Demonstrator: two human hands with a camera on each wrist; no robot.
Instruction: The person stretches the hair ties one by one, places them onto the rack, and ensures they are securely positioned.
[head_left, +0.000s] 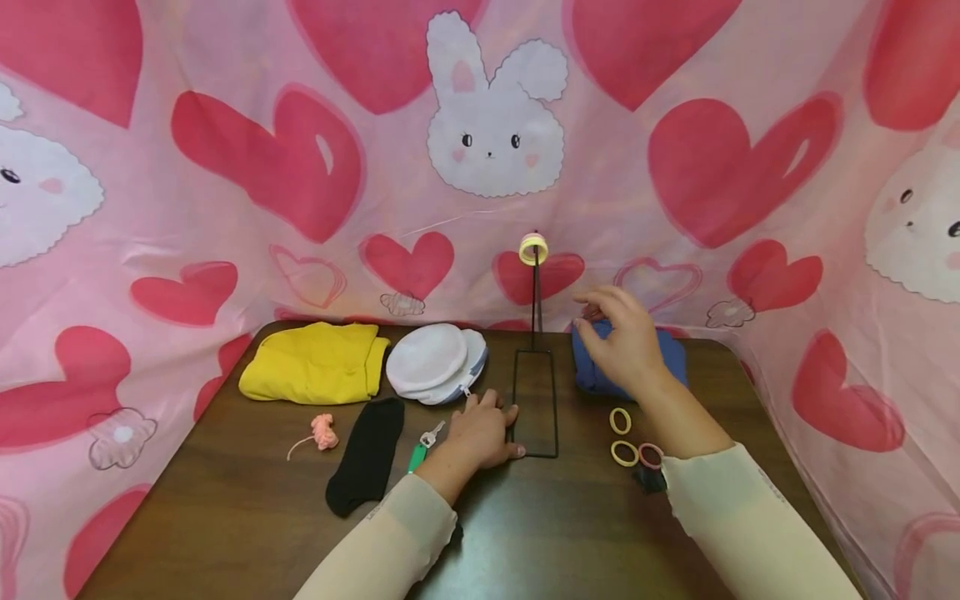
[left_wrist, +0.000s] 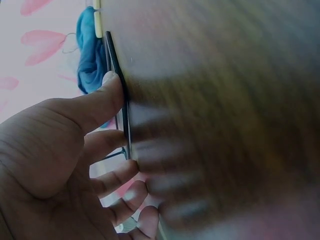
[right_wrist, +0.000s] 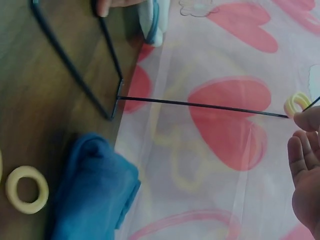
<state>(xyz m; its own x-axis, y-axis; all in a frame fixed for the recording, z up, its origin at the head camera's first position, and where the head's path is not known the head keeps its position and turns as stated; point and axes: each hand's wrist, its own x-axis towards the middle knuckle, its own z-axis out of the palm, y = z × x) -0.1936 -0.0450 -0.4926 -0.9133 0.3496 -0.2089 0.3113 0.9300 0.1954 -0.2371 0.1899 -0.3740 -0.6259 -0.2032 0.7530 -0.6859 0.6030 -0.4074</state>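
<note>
A black wire stand (head_left: 556, 408) has a flat rectangular base on the table and an upright rod. Yellow and pinkish rings (head_left: 534, 249) hang together at the rod's top. My left hand (head_left: 480, 429) rests at the base's left side, thumb and forefinger touching the wire (left_wrist: 125, 107), the other fingers loosely spread to the table. To the right of the rod my right hand (head_left: 618, 337) is raised in front of a folded blue cloth (head_left: 588, 367), fingers loosely bent with nothing held. Two yellow rings (head_left: 620, 421) and a pink ring (head_left: 651, 456) lie nearer me.
Left of the stand are a white round zip pouch (head_left: 427, 362), a folded yellow cloth (head_left: 311, 364), a black sock (head_left: 367, 454), a key (head_left: 431, 435) with a green tag and a small peach-coloured item (head_left: 324, 432). A dark item (head_left: 649, 478) lies under the pink ring.
</note>
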